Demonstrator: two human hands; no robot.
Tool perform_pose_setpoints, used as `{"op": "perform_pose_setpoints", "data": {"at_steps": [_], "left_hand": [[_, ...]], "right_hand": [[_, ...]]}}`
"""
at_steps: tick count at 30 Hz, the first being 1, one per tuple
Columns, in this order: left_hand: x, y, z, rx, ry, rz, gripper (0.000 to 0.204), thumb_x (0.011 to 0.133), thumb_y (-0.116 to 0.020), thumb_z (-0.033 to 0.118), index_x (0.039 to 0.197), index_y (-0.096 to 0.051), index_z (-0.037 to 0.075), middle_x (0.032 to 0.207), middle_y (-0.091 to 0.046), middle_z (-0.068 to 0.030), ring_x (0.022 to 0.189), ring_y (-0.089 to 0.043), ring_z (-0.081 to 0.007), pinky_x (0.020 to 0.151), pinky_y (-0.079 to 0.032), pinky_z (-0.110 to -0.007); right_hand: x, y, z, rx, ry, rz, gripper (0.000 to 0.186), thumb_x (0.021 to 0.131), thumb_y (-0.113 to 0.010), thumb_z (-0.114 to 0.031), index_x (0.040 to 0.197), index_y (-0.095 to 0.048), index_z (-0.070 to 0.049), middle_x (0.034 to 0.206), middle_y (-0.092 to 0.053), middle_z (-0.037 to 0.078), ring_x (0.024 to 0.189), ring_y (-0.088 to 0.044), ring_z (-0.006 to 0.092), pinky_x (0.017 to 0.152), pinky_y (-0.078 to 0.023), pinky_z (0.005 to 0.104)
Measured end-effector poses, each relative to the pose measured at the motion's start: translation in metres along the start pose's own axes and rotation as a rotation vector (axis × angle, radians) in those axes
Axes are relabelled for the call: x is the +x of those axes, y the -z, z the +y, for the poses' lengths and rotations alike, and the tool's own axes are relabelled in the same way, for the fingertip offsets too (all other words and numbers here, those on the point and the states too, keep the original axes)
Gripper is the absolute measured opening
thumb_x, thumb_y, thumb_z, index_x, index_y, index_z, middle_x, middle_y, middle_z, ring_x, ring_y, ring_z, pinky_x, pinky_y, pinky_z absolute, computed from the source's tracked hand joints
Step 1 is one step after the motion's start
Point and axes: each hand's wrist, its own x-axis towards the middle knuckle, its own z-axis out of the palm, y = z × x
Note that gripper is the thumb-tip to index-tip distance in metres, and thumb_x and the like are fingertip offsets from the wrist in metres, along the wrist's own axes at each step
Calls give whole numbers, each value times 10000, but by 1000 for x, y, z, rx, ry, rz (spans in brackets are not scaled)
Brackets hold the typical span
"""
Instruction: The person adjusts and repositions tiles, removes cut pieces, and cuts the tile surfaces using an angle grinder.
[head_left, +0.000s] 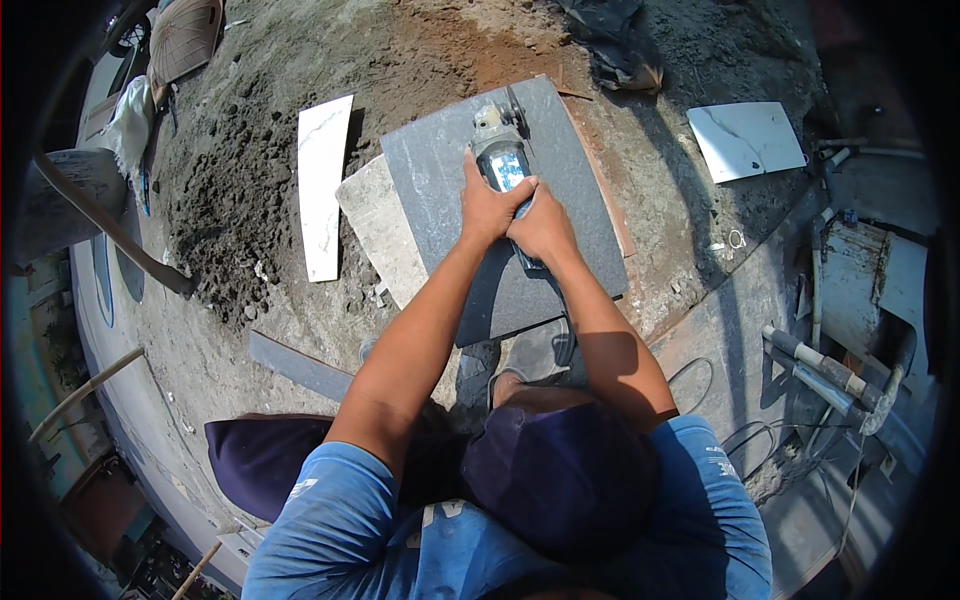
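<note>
Both hands are wrapped round an angle grinder [502,164] above a dark grey tile [428,150]. Its head and thin cutting disc [517,112] point away from me, near the tile's far edge; whether the disc touches the surface I cannot tell. My left hand [484,206] grips the left side of the body, with one finger stretched along it. Just behind and to the right, my right hand [545,224] closes round the rear of the body. Under the dark tile, a paler slab [372,222] sticks out on the left.
A white marbled strip [322,190] lies left of the tile, beside loose dirt [220,190]. Another white tile piece [748,140] is at the far right. A grey strip [298,366] lies near my left knee. Pipes [820,370] and cable loops [695,375] are at right.
</note>
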Motion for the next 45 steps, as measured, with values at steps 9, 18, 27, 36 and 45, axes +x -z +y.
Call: {"op": "perform_pose_setpoints", "data": {"at_steps": [9, 18, 27, 36, 45], "left_hand": [[-1, -1, -6, 16, -36, 14, 1280, 681, -913, 486, 1579, -193, -76, 1286, -624, -351, 1187, -649, -449, 1033, -497, -449], [-1, -1, -6, -39, -52, 1, 1270, 681, -910, 482, 1577, -209, -82, 1323, -608, -339, 1198, -646, -430, 1035, -495, -444], [-2, -4, -6, -56, -45, -17, 1264, 683, -908, 506, 1581, -225, -63, 1331, -605, -328, 1182, -652, -413, 1013, -509, -435], [-1, -5, -12, -19, -52, -7, 1259, 686, -904, 519, 1579, -237, -65, 1341, -592, -340, 1203, -637, -420, 1036, -493, -435], [-2, -5, -13, -37, -58, -9, 1246, 688, -918, 481, 1578, -241, -71, 1362, -579, -330, 1206, -632, -402, 1039, -490, -430]], "right_hand": [[-1, -3, 3, 19, 2, 9, 638, 799, -784, -274, 1309, -531, 13, 1223, -677, 296, 1172, -649, 455, 1009, -516, 512], [-6, 1, -1, 24, -30, -15, 636, 804, -780, -268, 1308, -516, 18, 1233, -670, 288, 1190, -638, 454, 1016, -508, 515], [-7, 5, 0, 22, -62, -47, 630, 810, -778, -282, 1301, -509, 8, 1263, -659, 280, 1212, -632, 441, 1030, -505, 511], [-11, 5, 0, 48, -59, -28, 609, 815, -763, -259, 1306, -510, -4, 1255, -661, 281, 1204, -632, 447, 1035, -499, 520], [-14, 6, 0, 58, -54, -41, 623, 807, -761, -236, 1326, -507, -3, 1262, -657, 285, 1207, -630, 447, 1039, -498, 520]]}}
